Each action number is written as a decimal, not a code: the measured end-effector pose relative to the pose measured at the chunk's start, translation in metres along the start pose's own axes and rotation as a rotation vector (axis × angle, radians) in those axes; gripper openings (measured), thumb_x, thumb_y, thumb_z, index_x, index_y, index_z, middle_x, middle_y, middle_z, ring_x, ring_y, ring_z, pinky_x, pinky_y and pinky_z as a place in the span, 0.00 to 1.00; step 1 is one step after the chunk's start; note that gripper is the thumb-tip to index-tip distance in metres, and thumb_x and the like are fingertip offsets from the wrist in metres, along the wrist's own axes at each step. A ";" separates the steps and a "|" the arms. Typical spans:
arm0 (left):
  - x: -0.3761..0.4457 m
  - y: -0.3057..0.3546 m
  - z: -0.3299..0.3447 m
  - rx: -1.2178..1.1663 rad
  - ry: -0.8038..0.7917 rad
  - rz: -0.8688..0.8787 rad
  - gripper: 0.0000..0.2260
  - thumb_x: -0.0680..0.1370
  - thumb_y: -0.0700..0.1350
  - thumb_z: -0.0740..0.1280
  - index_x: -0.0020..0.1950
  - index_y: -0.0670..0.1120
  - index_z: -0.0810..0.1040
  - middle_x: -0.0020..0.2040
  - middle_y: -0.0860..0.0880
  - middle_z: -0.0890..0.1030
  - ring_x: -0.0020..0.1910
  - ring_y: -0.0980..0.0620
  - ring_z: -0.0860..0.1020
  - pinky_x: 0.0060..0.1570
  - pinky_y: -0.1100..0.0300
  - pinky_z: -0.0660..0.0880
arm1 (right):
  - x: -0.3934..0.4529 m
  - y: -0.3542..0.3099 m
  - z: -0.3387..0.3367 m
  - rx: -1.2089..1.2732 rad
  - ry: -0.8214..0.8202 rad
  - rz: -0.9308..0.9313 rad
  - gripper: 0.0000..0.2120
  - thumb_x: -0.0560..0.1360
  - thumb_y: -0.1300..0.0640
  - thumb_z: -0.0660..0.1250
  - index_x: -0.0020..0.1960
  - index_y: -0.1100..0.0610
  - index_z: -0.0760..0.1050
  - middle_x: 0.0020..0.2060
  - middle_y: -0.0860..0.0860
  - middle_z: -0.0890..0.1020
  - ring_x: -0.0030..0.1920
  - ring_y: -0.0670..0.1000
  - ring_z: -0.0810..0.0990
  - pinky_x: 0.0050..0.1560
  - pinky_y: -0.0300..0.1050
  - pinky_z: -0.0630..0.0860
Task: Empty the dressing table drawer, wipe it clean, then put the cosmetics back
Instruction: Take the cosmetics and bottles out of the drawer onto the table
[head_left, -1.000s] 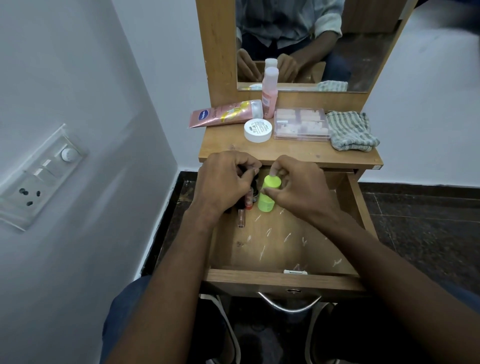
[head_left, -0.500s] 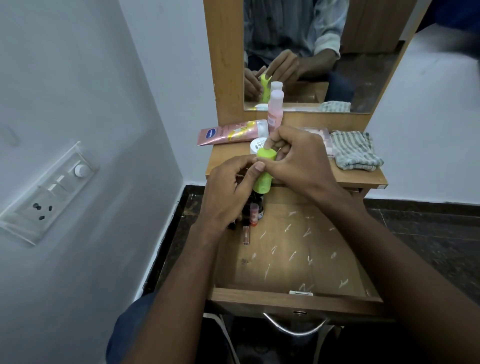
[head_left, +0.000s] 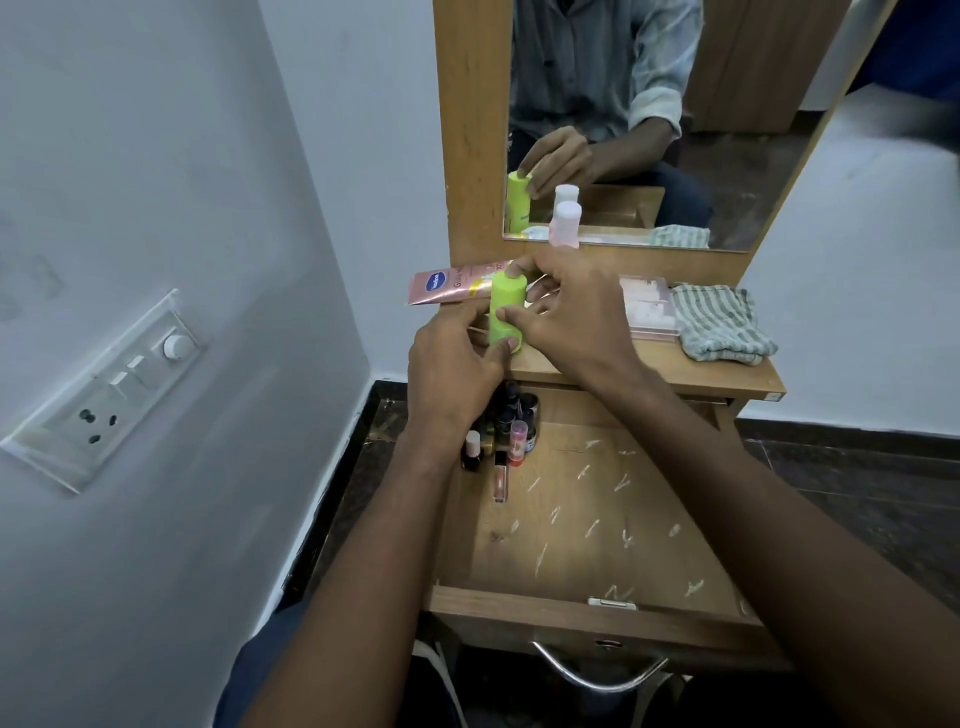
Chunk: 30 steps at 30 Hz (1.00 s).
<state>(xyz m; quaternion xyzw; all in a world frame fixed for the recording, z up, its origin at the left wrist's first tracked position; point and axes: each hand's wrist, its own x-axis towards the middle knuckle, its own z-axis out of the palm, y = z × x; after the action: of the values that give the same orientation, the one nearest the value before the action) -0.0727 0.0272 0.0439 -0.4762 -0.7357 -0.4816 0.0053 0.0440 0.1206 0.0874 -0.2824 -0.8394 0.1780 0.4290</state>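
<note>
Now | 2 hands: right hand (head_left: 576, 317) grips 1 green bottle (head_left: 505, 312) | left hand (head_left: 457, 364) fingertips touch its base

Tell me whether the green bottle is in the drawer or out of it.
Out. The green bottle stands upright on the tabletop, above the open drawer, with the right hand gripping it and the left hand touching its base.

The pink tube (head_left: 457, 286) carries a blue Vaseline logo.

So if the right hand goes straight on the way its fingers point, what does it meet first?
Probably the pink tube lying on the tabletop, just beyond the green bottle that the right hand already holds; depth is unclear.
</note>
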 end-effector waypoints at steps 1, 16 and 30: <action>0.003 0.001 0.000 0.022 0.011 -0.013 0.19 0.75 0.49 0.78 0.65 0.53 0.84 0.52 0.52 0.87 0.47 0.54 0.84 0.52 0.56 0.81 | -0.001 0.002 0.003 -0.014 0.009 -0.007 0.20 0.65 0.59 0.83 0.55 0.55 0.83 0.47 0.47 0.82 0.42 0.48 0.81 0.44 0.50 0.82; 0.017 -0.007 0.011 -0.002 0.071 -0.202 0.06 0.76 0.44 0.75 0.49 0.55 0.87 0.44 0.60 0.86 0.41 0.58 0.83 0.48 0.58 0.80 | 0.002 0.012 0.034 -0.202 0.089 -0.020 0.28 0.69 0.63 0.80 0.68 0.52 0.81 0.48 0.50 0.83 0.46 0.51 0.80 0.50 0.56 0.78; -0.002 -0.002 -0.010 -0.085 0.090 -0.148 0.06 0.77 0.44 0.75 0.53 0.52 0.89 0.45 0.61 0.86 0.42 0.62 0.83 0.48 0.63 0.82 | -0.045 0.006 0.004 -0.206 0.134 -0.055 0.07 0.75 0.61 0.74 0.53 0.55 0.83 0.47 0.49 0.82 0.44 0.46 0.77 0.42 0.38 0.72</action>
<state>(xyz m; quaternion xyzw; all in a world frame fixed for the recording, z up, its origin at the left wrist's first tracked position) -0.0777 0.0185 0.0465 -0.3984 -0.7466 -0.5325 -0.0175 0.0638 0.0964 0.0541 -0.3131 -0.8299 0.0597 0.4578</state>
